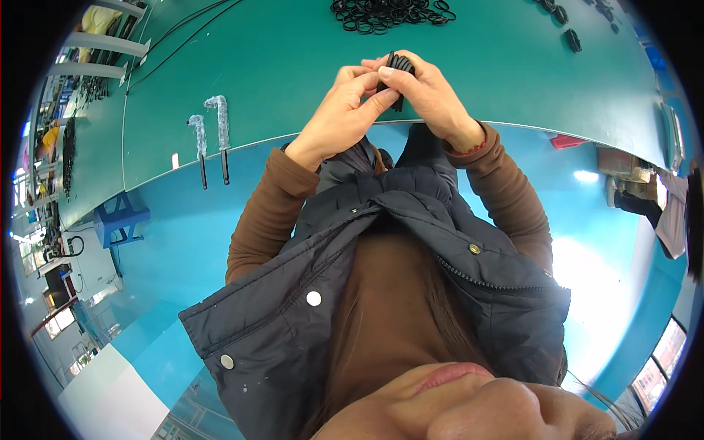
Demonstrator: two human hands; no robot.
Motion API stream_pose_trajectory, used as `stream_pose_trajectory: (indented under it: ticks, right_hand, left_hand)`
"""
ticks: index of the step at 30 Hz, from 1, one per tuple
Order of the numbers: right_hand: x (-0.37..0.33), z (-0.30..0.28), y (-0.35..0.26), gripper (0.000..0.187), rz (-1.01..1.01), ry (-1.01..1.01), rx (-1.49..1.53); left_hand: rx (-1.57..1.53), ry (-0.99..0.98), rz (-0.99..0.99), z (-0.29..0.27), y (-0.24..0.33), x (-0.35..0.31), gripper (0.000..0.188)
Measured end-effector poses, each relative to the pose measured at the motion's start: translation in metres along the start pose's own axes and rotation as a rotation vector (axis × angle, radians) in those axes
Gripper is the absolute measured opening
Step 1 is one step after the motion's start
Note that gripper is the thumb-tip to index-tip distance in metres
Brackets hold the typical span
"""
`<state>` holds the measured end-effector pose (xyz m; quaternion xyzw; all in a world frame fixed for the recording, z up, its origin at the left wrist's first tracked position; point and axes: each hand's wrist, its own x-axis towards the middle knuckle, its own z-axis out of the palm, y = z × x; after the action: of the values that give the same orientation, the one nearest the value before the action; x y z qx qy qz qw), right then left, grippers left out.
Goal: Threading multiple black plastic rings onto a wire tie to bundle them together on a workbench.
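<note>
A bundle of black cord-like loops [400,64] is held between both hands, just inside the near edge of the green counter [499,77], in front of the body. The fingers of the left hand [346,106] are clamped on its left side, with the thumb pressed low against it. By the right hand [429,86] the bundle is gripped from the right, with the thumb laid across the loops and the other fingers partly hidden behind. Whether the counter is touched by the bundle cannot be told.

A loose pile of black rings [385,16] is spread farther out, and a small black coil [573,40] is seen at the far right, well apart from the hands. On the left, two hooked tools [221,121] wrapped in clear film are laid with their dark ends jutting past the near edge.

If either thumb were eased too soon, the turns could be sprung apart by their own stiffness, and the bundle's shape could be lost. If it were squeezed unevenly, one loop could be pushed out of line. Because the hold is so close to the edge, a slipped bundle could be dropped off the counter. The jutting tools could be knocked down if they were caught by the left sleeve [275,194].
</note>
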<state>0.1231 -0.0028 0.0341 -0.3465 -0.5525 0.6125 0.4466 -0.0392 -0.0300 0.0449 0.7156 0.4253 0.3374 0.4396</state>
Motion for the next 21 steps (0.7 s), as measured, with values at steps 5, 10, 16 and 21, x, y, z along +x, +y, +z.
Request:
stream_pose_trajectory:
  ticks: [5,10,16,21]
  right_hand:
    - [-0.007,0.001,-0.003,0.036,-0.059,-0.060,-0.011]
    - [-0.010,-0.012,-0.026,0.044,0.121,-0.304,-0.064]
    - [-0.011,-0.022,-0.018,0.051,-0.267,-0.078,-0.279]
    - [-0.013,-0.018,-0.013,0.033,-0.590,0.196,-0.903]
  left_hand:
    - [-0.533,-0.143,-0.092,0.004,0.009,0.003,0.028]
    - [-0.399,-0.196,0.061,0.002,-0.003,-0.001,0.024]
    - [-0.486,-0.204,-0.033,0.004,0.002,-0.002,0.023]
    - [-0.478,-0.233,-0.034,0.010,0.001,-0.004,0.024]
